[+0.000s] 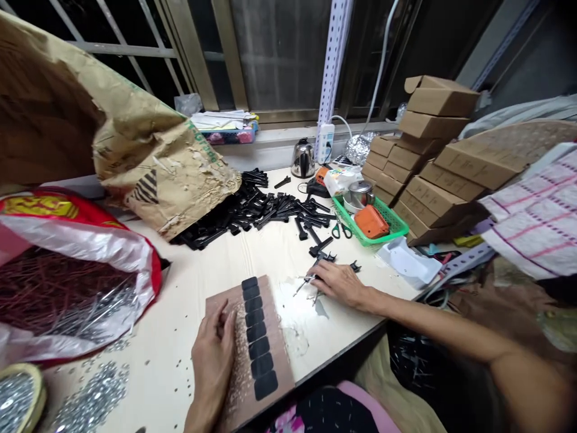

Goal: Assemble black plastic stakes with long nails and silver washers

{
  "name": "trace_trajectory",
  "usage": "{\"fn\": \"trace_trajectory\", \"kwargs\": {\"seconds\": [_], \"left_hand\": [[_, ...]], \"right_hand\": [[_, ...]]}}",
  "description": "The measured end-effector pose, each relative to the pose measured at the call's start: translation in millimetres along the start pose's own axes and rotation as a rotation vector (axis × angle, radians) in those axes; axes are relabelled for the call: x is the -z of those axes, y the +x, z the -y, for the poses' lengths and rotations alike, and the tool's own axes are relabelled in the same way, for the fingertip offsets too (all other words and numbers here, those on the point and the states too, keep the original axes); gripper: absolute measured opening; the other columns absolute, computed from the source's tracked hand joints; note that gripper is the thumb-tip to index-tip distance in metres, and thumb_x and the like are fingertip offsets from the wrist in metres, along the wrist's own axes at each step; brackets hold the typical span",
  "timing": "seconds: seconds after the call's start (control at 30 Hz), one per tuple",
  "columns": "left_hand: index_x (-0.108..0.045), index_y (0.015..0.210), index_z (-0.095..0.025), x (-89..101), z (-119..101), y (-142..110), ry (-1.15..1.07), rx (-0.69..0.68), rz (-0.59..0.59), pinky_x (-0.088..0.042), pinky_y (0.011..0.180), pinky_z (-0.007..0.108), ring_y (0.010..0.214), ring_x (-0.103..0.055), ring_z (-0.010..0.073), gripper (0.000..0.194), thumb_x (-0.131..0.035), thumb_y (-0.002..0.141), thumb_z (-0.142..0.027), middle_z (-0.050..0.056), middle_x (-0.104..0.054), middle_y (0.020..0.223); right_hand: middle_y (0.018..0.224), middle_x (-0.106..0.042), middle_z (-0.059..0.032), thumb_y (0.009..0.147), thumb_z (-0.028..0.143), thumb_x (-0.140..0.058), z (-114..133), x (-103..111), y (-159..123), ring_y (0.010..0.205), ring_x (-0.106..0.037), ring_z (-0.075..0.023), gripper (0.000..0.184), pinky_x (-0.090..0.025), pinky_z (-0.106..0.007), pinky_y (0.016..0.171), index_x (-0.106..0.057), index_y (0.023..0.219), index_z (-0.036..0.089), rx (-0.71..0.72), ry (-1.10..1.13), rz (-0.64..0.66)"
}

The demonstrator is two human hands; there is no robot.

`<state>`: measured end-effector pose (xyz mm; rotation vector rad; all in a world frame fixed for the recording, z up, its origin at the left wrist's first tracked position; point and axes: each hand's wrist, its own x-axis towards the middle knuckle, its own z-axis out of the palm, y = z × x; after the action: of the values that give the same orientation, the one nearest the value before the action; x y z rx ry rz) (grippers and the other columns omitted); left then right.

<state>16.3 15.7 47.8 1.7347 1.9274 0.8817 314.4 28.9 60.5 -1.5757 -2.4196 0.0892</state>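
Note:
My left hand [213, 347] rests on the left side of a brown board [282, 355], its fingers loosely bent and apart with nothing seen in them. Beside it on the board runs a column of several black rounded pads [258, 331], laid edge to edge. To the right of the board, my right hand [340, 285] is lowered to the table, fingertips drawn together among thin metal rods [299, 286]. What those fingertips hold is hidden. Black plastic clip-like pieces [325, 257] lie just beyond this hand.
A heap of black plastic parts [270, 207] spills from a torn paper sack [166, 174]. A red-and-white bag [146, 258] of long metal rods stands left, with loose small metal pieces [92, 397] before it. A green basket [396, 225], scissors [341, 231] and stacked cardboard boxes [439, 195] stand right.

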Motion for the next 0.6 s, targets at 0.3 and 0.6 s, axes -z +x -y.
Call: {"fn": "trace_trajectory", "kwargs": {"seconds": [0.3, 0.6], "left_hand": [[-0.059, 0.116, -0.015, -62.9, -80.0, 5.5, 0.148, -0.374, 0.377, -0.048, 0.074, 0.034, 0.087, -0.061, 0.0225, 0.043, -0.035, 0.092, -0.041, 0.011, -0.062, 0.101], [-0.056, 0.102, -0.012, -107.7, -118.5, 11.8, 0.567, -0.397, 0.433, -0.045, 0.068, 0.033, 0.095, -0.058, 0.0274, 0.027, -0.039, 0.09, -0.029, 0.014, -0.058, 0.102]], "right_hand": [[0.105, -0.059, -0.0073, 0.087, 0.038, -0.053, -72.2, 36.6, -23.0, 0.091, -0.052, -0.0184, 0.034, -0.041, -0.027, 0.071, -0.055, 0.117, 0.02, 0.012, -0.026, 0.097], [0.103, -0.053, -0.0084, 0.081, 0.022, -0.048, -30.6, 18.4, -6.8, 0.092, -0.043, -0.0222, 0.021, -0.04, -0.026, 0.056, -0.053, 0.1, 0.018, 0.344, -0.264, 0.354]]}}
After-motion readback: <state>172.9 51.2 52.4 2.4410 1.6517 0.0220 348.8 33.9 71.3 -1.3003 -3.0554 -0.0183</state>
